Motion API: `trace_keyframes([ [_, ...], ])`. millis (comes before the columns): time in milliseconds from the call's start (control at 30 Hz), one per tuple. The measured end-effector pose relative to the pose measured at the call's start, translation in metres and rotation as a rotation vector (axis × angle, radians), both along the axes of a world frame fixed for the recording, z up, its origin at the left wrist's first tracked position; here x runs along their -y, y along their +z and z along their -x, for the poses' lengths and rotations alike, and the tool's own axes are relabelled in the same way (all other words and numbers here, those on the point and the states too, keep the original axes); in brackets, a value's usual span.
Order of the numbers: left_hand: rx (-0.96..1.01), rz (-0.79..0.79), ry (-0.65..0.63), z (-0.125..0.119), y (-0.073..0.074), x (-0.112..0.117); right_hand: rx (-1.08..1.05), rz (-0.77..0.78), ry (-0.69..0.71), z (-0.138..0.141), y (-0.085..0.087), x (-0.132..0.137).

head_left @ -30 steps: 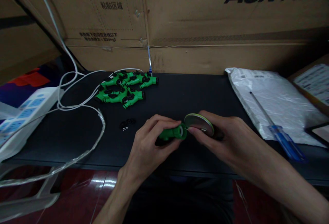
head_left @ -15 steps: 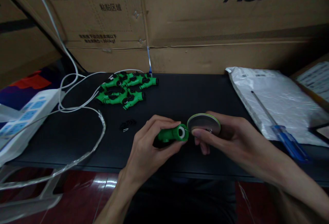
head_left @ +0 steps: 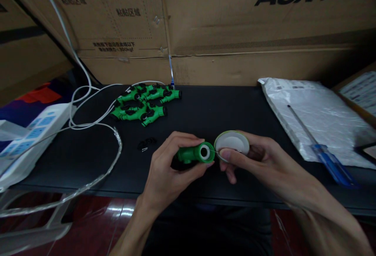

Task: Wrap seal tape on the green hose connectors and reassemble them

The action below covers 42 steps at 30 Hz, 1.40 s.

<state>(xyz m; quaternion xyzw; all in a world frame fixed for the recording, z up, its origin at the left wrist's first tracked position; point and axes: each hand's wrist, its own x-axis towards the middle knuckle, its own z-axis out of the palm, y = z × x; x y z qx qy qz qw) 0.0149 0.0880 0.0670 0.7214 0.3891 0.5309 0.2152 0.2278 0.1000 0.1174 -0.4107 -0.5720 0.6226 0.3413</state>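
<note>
My left hand [head_left: 167, 164] is closed around a green plastic hose fitting [head_left: 190, 154], its open end with a white ring inside turned to the right. My right hand [head_left: 252, 156] grips a round shallow lid [head_left: 233, 140] with a yellow-green rim, the pale inside facing me. From under its thumb a thin metal pin [head_left: 216, 152] reaches left to the fitting's mouth; its tip is too fine to make out. Left of my left hand lie small black parts [head_left: 150, 141] and a couple of small silvery pins [head_left: 144, 149].
Several green valve fittings [head_left: 138, 107] with black knobs lie in a cluster at the back left. White cables [head_left: 73, 118] loop beside a power strip [head_left: 44, 122]. At right, a blue-handled screwdriver [head_left: 327, 158] rests partly on a white plastic parcel [head_left: 308, 118]. A cardboard box [head_left: 235, 20] stands behind.
The lid has tilted, so its pale inside shows more. The fitting has shifted slightly left, and the pin still points at its mouth.
</note>
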Motion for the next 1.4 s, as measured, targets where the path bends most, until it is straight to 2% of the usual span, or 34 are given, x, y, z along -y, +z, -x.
trace_keyframes([
  [167,-0.015,0.002,0.029,0.000,0.000,-0.001,-0.071,0.004,-0.027,0.002,-0.003,0.002],
  [300,-0.056,0.012,0.047,0.001,0.002,0.000,-0.119,-0.014,-0.177,-0.001,-0.005,0.007],
  [733,-0.081,-0.085,0.054,-0.002,0.001,-0.001,0.390,-0.347,-0.195,-0.003,0.012,0.013],
  [1067,-0.092,-0.127,0.032,-0.002,0.001,-0.001,0.667,-0.453,-0.113,-0.006,0.011,0.015],
  [1400,-0.113,-0.157,0.023,-0.002,-0.002,-0.001,0.770,-0.721,-0.091,0.000,0.015,0.015],
])
